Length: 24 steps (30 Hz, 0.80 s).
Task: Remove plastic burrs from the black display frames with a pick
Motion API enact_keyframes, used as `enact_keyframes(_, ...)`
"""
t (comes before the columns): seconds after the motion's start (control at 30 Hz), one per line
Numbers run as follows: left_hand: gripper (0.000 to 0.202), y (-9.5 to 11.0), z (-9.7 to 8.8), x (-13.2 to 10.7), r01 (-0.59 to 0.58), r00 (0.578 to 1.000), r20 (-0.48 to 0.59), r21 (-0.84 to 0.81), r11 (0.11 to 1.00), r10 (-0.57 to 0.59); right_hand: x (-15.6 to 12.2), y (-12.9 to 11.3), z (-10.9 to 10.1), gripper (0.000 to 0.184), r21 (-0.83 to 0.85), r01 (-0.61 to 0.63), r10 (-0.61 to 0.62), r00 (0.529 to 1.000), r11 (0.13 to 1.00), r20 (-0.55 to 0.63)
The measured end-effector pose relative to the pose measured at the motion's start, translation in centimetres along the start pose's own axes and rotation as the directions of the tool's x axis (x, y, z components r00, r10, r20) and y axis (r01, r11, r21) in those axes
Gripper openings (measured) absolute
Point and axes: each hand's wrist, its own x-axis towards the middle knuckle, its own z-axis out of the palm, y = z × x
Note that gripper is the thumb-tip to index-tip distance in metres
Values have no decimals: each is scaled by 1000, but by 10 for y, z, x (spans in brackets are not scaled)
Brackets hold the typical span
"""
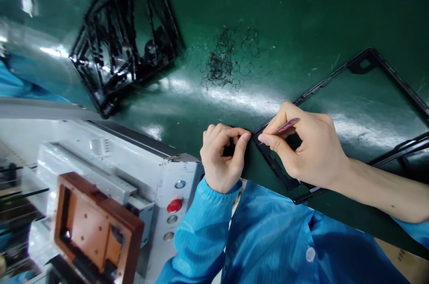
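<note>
A large black plastic frame [395, 76] lies on the green table [301, 20] in front of me. My left hand [221, 156] is closed, pinching the frame's near left corner between thumb and fingers. My right hand [308, 145] is closed round a small reddish-pink tool [286, 126], its tip set against the frame's edge right beside the left fingertips. Both arms wear blue sleeves.
A stack of black frames [125, 38] sits at the back left of the table. A tangle of thin black shavings [228, 58] lies in the middle. At the lower left stands a grey machine [134, 172] with a red button [174, 205] and a brown fixture block [97, 230].
</note>
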Motion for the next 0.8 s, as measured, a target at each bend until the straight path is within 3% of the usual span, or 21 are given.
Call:
enact_keyframes(0.27, 13, 1, -1, 0, -2, 1000, -4, 3, 1000, 2, 1, -2, -1, 19, 49, -55, 53, 998, 997, 34)
enact_keyframes(0.8, 12, 2, -1, 0, -4, 1000, 1, 17, 1000, 4, -1, -2, -2, 21, -4, -3, 3, 999, 1000, 37)
